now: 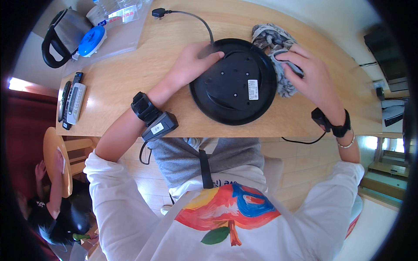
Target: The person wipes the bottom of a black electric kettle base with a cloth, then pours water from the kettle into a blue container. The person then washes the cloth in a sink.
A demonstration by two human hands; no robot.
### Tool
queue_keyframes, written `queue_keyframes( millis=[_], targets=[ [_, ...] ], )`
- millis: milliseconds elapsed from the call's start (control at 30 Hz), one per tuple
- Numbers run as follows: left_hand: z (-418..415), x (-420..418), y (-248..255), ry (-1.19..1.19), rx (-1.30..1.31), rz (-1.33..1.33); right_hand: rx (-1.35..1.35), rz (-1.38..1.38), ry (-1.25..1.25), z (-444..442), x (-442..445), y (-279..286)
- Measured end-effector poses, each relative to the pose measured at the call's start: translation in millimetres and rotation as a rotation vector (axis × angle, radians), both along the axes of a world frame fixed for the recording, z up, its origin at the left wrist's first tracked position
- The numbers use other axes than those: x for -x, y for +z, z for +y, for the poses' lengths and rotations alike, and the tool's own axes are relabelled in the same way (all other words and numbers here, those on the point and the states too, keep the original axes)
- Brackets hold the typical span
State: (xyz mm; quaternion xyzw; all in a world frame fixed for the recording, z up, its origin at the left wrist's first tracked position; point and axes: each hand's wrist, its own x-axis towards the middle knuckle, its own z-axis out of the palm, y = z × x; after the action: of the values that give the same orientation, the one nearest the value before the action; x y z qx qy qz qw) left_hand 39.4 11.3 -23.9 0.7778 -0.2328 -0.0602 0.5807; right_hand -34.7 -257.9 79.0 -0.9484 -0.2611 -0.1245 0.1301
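Note:
A round black appliance base point(225, 102), apparently of the electric kettle, lies with its underside up on the wooden table. Small screws and a white label with print show on it. My left hand point(196, 62) holds the base at its upper left rim, thumb over the underside, fingers partly hidden. From beside that hand a black cord point(199, 19) runs to a plug point(159, 13) on the tabletop. My right hand point(308, 73) pinches a folded part of a fuzzy grey-and-white cloth point(272, 34), just right of the base. The cloth lies bunched against the rim.
A steel electric kettle point(73, 27), a blue lid point(92, 40) and clear plastic bottles point(114, 6) stand at the far left. Remote controls point(75, 102) lie near the table's left edge. Below left, another person's arm point(56, 189) reaches to a wooden stool point(52, 156).

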Motion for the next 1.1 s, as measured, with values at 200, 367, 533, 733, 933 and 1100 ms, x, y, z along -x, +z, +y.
queue_keyframes(
  millis=[200, 367, 533, 733, 933, 1100],
  targets=[
    [0.6, 3.9, 9.4, -0.03, 0.009, 0.097, 0.109, -0.109, 0.144, 15.3, -10.7, -5.5],
    [-0.7, 2.0, 4.6, 0.007, 0.087, 0.085, 0.178, -0.174, 0.106, 16.6, -11.1, -19.1],
    [3.0, -0.4, 5.4, 0.064, 0.128, 0.096, 0.192, -0.096, 0.064, 9.0, 11.8, -22.2],
    [0.5, 2.8, 8.9, 0.045, 0.062, 0.054, 0.112, -0.11, 0.072, 8.5, 23.3, -31.1],
    [2.5, 1.2, 9.5, 0.041, 0.054, 0.053, -0.166, 0.027, 0.107, -5.5, 15.6, -22.4],
    [2.8, 1.7, 7.5, 0.028, 0.069, 0.062, 0.125, -0.147, 0.072, 18.8, 23.7, -26.0]
  ],
)
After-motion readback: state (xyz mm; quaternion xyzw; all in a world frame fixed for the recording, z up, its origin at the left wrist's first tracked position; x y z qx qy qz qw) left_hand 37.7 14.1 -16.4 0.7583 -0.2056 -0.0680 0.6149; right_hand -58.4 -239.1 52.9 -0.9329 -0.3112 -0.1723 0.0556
